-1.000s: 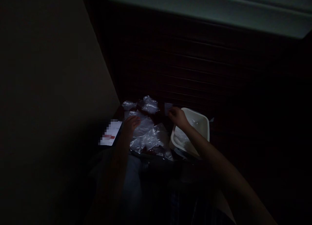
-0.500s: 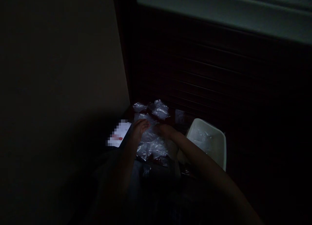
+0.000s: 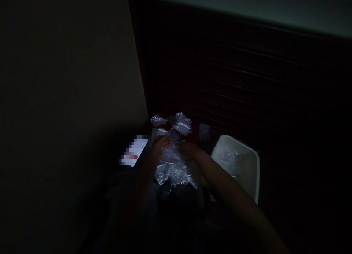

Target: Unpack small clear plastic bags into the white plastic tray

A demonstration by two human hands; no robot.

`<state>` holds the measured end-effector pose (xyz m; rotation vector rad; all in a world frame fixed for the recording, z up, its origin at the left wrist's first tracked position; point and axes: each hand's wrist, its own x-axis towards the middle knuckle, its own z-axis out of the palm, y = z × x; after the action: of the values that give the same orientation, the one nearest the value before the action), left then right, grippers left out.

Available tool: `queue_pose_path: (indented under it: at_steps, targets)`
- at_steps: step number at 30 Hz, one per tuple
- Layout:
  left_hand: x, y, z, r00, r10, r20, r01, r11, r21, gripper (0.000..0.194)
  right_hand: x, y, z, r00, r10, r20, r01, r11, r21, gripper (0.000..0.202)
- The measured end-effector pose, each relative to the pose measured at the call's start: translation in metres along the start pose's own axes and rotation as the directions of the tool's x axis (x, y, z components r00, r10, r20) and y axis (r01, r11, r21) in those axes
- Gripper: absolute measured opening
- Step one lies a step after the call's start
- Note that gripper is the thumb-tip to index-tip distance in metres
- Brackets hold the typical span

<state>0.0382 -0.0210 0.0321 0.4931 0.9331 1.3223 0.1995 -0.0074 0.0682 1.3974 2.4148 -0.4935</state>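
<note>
In the dim light, several crumpled clear plastic bags lie in a small heap. My left hand (image 3: 161,144) is at the upper left of the heap, its fingers bent together over a clear plastic bag (image 3: 172,154). From the right, my right hand (image 3: 188,150) reaches to the other side of the same bag; shadow hides its fingers. A thin bright plastic edge shows between the hands. Closer to me lie more shiny plastic bags (image 3: 177,174). Beyond the hands is another crumpled bag (image 3: 182,123), with a smaller one (image 3: 158,120) to its left.
A lit phone (image 3: 139,151) lies left of my left hand, its screen partly pixelated. On the right stands a pale bin (image 3: 256,173) with clear plastic inside, beside my right forearm. A plain wall (image 3: 82,63) rises at left, dark slatted panelling (image 3: 233,78) behind.
Both hands stay at the bag with only slight shifts. The near bags have spread a little toward me and to the right. The view has tilted slightly.
</note>
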Motion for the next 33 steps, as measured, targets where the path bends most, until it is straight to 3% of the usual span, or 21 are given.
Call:
queue_pose_path:
  at_steps: [7,11,21,29,33]
  targets:
    - [-0.002,0.000,0.004,0.998,0.001,-0.057,-0.002,1.000,-0.003,0.023,-0.006,0.006,-0.012,0.985,0.092,-0.145,-0.084,0.995,0.061,0.026]
    - [-0.002,-0.002,0.005,0.997,0.017,-0.071,-0.014,0.999,0.051,0.021,-0.009,0.010,-0.019,0.948,0.187,-0.257,-0.170,0.981,0.089,0.028]
    - [-0.006,0.003,0.006,0.992,0.090,-0.086,-0.075,0.984,0.163,0.008,-0.008,0.012,-0.024,0.860,0.316,-0.402,-0.231,0.942,0.245,0.028]
    - [0.004,-0.004,-0.003,0.975,0.174,-0.138,-0.156,0.979,0.133,0.017,-0.012,0.012,-0.028,0.743,0.411,-0.528,-0.211,0.893,0.398,0.027]
    - [0.002,-0.003,-0.001,0.980,0.162,-0.113,-0.137,0.970,0.202,0.018,-0.012,0.010,-0.029,0.751,0.393,-0.530,-0.151,0.884,0.442,0.028]
